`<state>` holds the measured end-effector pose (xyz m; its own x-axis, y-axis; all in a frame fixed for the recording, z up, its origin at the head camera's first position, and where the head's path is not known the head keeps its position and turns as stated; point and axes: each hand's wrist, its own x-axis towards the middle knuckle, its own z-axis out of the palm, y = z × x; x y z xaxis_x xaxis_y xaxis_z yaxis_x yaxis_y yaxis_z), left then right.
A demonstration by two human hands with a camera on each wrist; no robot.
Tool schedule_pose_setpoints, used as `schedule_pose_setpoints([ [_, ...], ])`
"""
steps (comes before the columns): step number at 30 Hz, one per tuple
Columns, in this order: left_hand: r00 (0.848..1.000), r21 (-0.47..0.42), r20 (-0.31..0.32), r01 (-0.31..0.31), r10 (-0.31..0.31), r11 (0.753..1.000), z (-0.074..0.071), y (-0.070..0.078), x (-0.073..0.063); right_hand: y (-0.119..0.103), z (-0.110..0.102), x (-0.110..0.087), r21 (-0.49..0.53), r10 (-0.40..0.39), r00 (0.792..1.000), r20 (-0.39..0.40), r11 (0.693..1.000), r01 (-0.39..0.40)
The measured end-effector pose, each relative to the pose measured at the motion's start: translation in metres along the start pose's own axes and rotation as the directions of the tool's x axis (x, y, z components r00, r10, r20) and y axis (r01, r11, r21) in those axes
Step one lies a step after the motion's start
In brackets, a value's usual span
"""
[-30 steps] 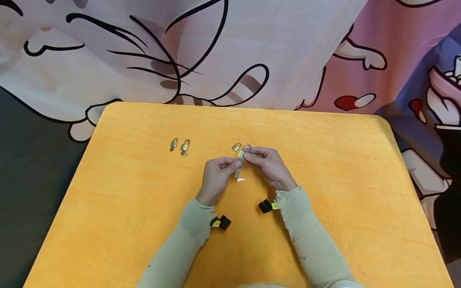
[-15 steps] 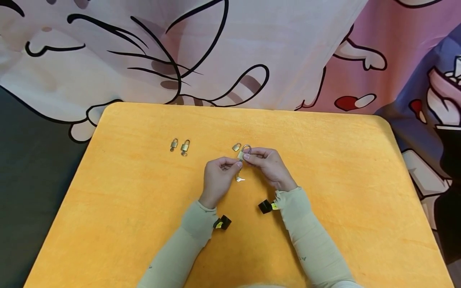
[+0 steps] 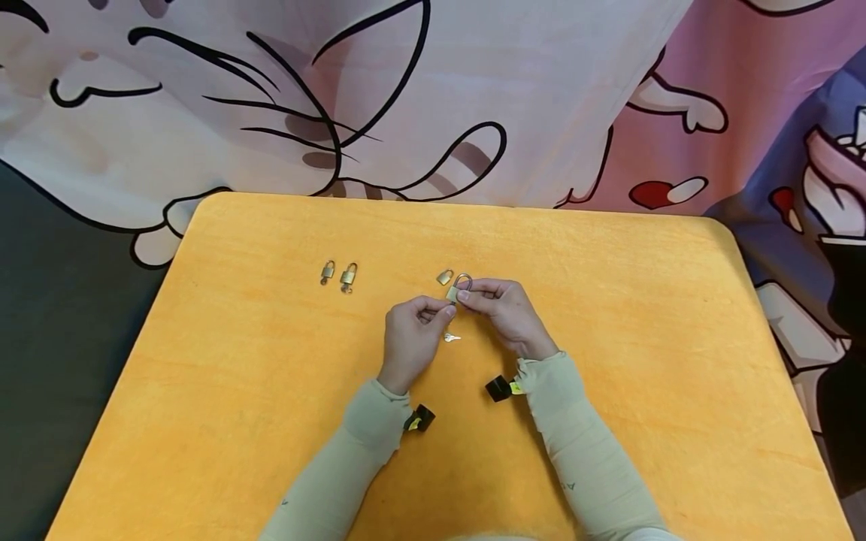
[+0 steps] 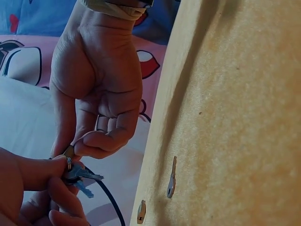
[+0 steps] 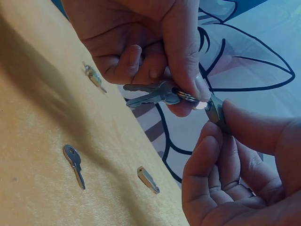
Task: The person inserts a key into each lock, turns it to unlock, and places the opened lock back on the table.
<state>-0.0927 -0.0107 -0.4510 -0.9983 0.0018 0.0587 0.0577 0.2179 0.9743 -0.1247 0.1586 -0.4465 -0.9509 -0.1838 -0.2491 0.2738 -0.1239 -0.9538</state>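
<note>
In the head view my right hand (image 3: pixel 504 312) holds a padlock (image 3: pixel 452 294) by its body, the shackle pointing away. My left hand (image 3: pixel 414 338) meets it from the other side, thumb and forefinger pinching a key at the lock's lower end. The right wrist view shows a ring (image 5: pixel 187 96) at the pinch, with more keys (image 5: pixel 157 94) hanging from it; the pinched key is mostly hidden by the fingertips. A loose key (image 3: pixel 451 338) lies on the table below the hands. Just beyond them lies a small brass padlock (image 3: pixel 443 277).
Two more padlocks, a smaller one (image 3: pixel 328 272) and a larger one (image 3: pixel 348 277), lie to the left with keys at their lower ends. The yellow table (image 3: pixel 609 315) reaches back to a cartoon-printed cloth (image 3: pixel 528 90). A black wrist camera (image 3: pixel 498 388) sits by each cuff.
The left hand has turned and shifted slightly to the right at the padlock. The keys that hung below its fingers are now hidden in the head view. The right hand stays nearly still.
</note>
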Motion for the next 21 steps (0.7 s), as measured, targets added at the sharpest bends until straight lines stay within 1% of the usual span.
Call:
schedule_pose_setpoints([
  [6, 1.000, 0.034, -0.020, -0.014, 0.015, 0.999, 0.0008, -0.0003, -0.0008, 0.0003, 0.0013, -0.0001, -0.014, -0.014, 1.000, -0.007, 1.000, 0.014],
  [14, 0.997, 0.046, -0.039, -0.058, 0.060, 0.997, 0.0015, -0.0021, -0.0015, 0.0016, 0.0016, -0.0004, -0.046, -0.009, 0.999, -0.033, 0.999, 0.008],
  [21, 0.997, 0.076, -0.039, -0.066, 0.069, 0.995, 0.0026, -0.0011, -0.0021, 0.0017, 0.0002, 0.0000, -0.042, -0.001, 1.000, -0.024, 0.999, 0.000],
])
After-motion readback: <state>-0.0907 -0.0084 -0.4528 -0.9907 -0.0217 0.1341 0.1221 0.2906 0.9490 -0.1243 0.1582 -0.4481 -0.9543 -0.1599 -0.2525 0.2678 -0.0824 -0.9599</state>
